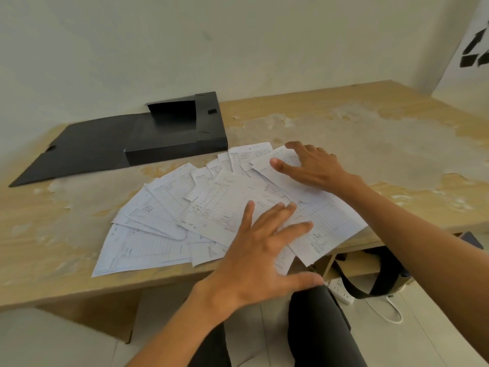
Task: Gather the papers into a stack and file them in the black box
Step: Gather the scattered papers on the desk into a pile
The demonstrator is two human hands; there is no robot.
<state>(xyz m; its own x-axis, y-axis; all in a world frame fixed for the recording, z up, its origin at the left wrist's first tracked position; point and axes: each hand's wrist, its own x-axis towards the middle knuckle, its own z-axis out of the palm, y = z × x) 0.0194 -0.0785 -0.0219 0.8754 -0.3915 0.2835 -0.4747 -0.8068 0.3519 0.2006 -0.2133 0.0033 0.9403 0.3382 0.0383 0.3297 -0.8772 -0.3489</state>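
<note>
Several white printed papers (164,207) lie fanned out and overlapping on the wooden table (357,133), reaching its near edge. The black box (174,139) lies behind them at the left, its lid flap folded open flat toward the left. My left hand (262,258) hovers with spread fingers over the near middle of the fan, fingertips on or just above the sheets. My right hand (309,165) lies flat with fingers apart on the far right sheets. Neither hand holds anything.
The table top is worn, with pale peeled patches. A wall runs close behind the box. Below the table's right side are a shelf, a black bag strap (370,284), a white power strip (341,290) and a cable. My dark-trousered legs (317,329) are under the near edge.
</note>
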